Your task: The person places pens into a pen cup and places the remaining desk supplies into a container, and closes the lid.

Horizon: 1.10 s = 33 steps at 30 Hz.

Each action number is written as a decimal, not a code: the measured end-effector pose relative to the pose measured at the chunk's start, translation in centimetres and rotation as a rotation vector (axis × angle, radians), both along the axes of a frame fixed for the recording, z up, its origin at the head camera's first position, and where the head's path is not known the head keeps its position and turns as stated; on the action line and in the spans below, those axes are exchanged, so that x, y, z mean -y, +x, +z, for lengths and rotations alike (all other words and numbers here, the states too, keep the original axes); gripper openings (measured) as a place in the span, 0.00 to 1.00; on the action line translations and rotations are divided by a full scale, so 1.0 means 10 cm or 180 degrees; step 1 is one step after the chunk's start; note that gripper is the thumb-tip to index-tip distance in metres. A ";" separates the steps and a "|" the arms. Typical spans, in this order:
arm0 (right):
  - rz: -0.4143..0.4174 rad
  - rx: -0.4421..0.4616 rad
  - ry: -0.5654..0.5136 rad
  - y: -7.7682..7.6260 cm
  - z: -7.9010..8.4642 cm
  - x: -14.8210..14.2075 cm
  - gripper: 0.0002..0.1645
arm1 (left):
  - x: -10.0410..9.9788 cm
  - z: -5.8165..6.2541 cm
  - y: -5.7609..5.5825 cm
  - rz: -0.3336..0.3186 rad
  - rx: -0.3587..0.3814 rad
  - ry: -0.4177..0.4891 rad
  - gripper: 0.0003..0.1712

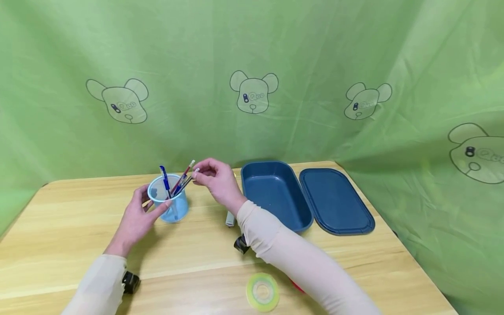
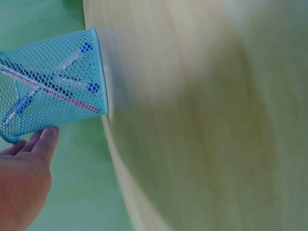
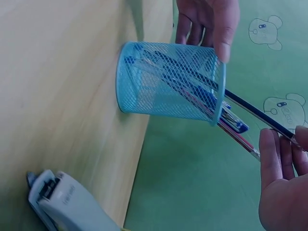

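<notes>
A light blue mesh pen holder (image 1: 180,209) stands upright on the table at the left of the head view. My left hand (image 1: 138,218) grips it near the rim, thumb on the near side and fingers on the far left side. With thumb and fingertips, my right hand (image 1: 220,181) pinches the upper end of a dark pencil (image 3: 260,114), whose lower part is still inside the mesh. A red pencil (image 1: 184,176) with a pale eraser end leans in the holder. A blue-capped pen (image 1: 164,178) stands beside it, and more blue pens (image 2: 72,57) show through the mesh.
Right of the holder are a dark blue box (image 1: 271,194) and its flat lid (image 1: 336,201). A pale grey stapler (image 3: 79,199) lies beside the box, partly behind my right arm. Nearer are a yellow-green tape roll (image 1: 252,294) and a mostly hidden red thing (image 1: 297,286). Green curtains (image 1: 189,52) border the table.
</notes>
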State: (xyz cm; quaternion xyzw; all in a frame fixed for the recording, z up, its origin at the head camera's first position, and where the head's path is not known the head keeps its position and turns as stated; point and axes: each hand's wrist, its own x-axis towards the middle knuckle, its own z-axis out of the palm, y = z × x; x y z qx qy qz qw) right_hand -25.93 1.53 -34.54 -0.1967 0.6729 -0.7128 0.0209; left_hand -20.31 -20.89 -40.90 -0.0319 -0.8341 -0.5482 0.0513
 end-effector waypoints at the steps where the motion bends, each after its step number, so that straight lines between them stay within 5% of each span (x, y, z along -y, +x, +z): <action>1: 0.0003 0.0000 0.0067 0.01 -0.01 0.01 0.09 | 0.00 0.00 0.00 0.0000 0.0006 0.0001 0.57; 14: -0.0163 -0.0136 0.0870 0.05 -0.05 -0.10 0.12 | 0.00 0.00 0.01 -0.0021 -0.0002 -0.0010 0.56; 23: -0.0072 -0.0325 0.1519 0.14 -0.01 -0.54 0.11 | 0.02 0.04 0.02 -0.0117 0.0201 -0.0224 0.64; 28: -0.0202 -0.0465 0.1744 0.26 0.07 -0.99 0.12 | 0.05 0.08 0.15 -0.0101 0.0527 -0.0613 0.69; 33: -0.0425 -0.0500 0.1877 0.39 0.09 -1.54 0.16 | 0.06 0.12 0.39 -0.0161 0.0585 -0.0906 0.67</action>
